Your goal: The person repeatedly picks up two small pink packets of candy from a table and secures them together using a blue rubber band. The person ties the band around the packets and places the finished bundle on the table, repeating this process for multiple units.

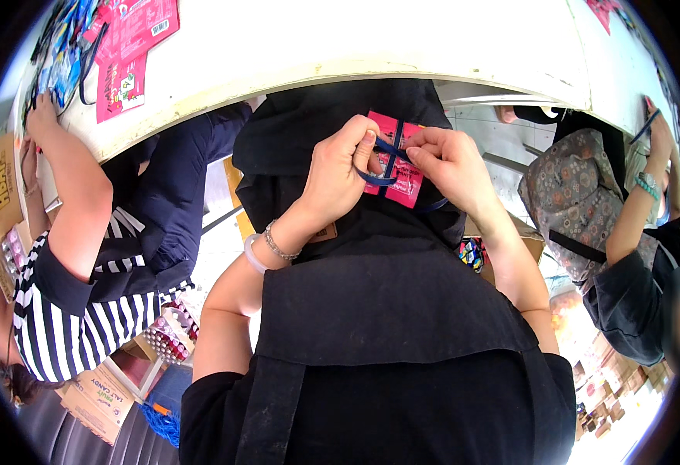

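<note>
A flat pink packet (403,191) with a dark blue ribbon (379,180) crossed around it rests on my black-aproned lap, below the table edge. My left hand (341,163) is closed at the packet's left side, thumb and forefinger pinching the ribbon, with a loop hanging beneath the thumb. At the upper right of the packet, my right hand (444,161) has its fingertips closed on the ribbon, beside the left hand. The ribbon's crossing is partly behind my fingers.
The white table (340,46) curves ahead, holding pink packets (135,31) and a blue pile (57,39) at left. A co-worker (100,302) in stripes sits left, another (626,302) right. Cardboard boxes (96,399) and a patterned cloth (561,194) flank me.
</note>
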The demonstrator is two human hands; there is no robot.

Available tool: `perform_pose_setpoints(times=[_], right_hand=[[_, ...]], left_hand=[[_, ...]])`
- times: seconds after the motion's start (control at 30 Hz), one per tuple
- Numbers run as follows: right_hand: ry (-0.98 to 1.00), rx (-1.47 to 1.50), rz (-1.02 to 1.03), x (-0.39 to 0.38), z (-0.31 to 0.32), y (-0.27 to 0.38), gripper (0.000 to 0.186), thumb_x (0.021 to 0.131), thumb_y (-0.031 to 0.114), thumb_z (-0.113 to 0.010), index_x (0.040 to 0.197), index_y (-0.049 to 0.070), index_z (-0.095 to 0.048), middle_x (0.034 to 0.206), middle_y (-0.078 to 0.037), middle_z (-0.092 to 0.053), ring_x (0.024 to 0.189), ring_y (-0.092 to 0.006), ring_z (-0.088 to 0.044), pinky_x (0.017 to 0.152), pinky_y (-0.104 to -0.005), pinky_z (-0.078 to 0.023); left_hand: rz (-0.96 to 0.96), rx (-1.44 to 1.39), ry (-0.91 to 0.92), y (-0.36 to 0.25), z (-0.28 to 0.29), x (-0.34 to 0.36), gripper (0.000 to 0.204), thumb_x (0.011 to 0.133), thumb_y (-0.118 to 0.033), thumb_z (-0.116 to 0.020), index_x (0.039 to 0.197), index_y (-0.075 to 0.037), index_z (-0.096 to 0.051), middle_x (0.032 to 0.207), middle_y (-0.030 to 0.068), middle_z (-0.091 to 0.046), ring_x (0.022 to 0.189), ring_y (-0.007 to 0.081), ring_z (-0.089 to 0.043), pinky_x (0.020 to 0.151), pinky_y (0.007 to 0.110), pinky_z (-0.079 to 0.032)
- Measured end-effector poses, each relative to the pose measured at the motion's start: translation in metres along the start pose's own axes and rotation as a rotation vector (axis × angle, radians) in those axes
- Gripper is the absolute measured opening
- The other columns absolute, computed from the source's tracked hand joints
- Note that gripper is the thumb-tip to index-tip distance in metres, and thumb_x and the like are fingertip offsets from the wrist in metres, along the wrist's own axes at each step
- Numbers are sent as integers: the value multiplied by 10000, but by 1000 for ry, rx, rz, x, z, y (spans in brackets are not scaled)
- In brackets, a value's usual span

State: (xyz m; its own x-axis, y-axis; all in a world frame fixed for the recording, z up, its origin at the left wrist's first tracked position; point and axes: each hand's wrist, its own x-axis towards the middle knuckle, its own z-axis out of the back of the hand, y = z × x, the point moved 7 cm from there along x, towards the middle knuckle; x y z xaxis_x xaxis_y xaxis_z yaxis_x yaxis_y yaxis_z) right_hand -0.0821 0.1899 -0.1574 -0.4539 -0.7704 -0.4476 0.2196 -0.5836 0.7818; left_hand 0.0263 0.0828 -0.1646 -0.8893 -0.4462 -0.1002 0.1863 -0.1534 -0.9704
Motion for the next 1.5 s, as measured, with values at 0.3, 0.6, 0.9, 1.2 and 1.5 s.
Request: perform_pose_setpoints(times=[0.3, 0.6, 0.9, 1.2, 1.5], right_hand=[[-292, -139, 418, -16, -12, 24, 153, 808, 106, -637, 959, 85, -657, 643, -93, -620, 562, -261, -624, 516, -357, -469], [-393, -467, 572, -31, -22, 38, 129, 779, 57, -666, 907, 77, -663, 638, -73, -612, 536, -243, -585, 476, -340, -456], [328, 359, -164, -7, -29, -21, 138, 820, 104, -621, 811, -28, -656, 630, -40, -596, 606, -73, -518, 563, -259, -422], [7, 145, 139, 7, -8, 11, 159, 817, 158, -619, 789, 6, -653, 610, -113, -608, 558, -212, -594, 533, -324, -436], [-155, 36, 123, 5, -11, 12, 146, 819, 156, -616, 810, 21, -669, 662, -151, -639, 606, -272, -646, 556, -359, -474]], left_hand=[[143, -152, -151, 13, 0, 5, 242, 1019, -240, -421, 927, -45, -531, 667, 25, -552, 571, 66, -507, 511, 208, -389], [293, -285, -184, 23, -1, -1, 237, 1005, -245, -463, 890, -45, -518, 708, 16, -548, 576, 55, -488, 489, 197, -379], [109, -555, -3, 13, 0, -20, 104, 827, -8, -642, 779, -24, -551, 1154, 112, -425, 1024, 184, -535, 801, 321, -537], [-262, 137, -167, -23, 4, -20, 269, 635, -82, -823, 865, -28, -692, 1126, 110, -465, 1021, 229, -523, 858, 330, -461], [-44, 151, -201, 3, 2, -20, 297, 679, -93, -806, 944, -5, -703, 1205, 94, -465, 1090, 219, -479, 941, 330, -411]])
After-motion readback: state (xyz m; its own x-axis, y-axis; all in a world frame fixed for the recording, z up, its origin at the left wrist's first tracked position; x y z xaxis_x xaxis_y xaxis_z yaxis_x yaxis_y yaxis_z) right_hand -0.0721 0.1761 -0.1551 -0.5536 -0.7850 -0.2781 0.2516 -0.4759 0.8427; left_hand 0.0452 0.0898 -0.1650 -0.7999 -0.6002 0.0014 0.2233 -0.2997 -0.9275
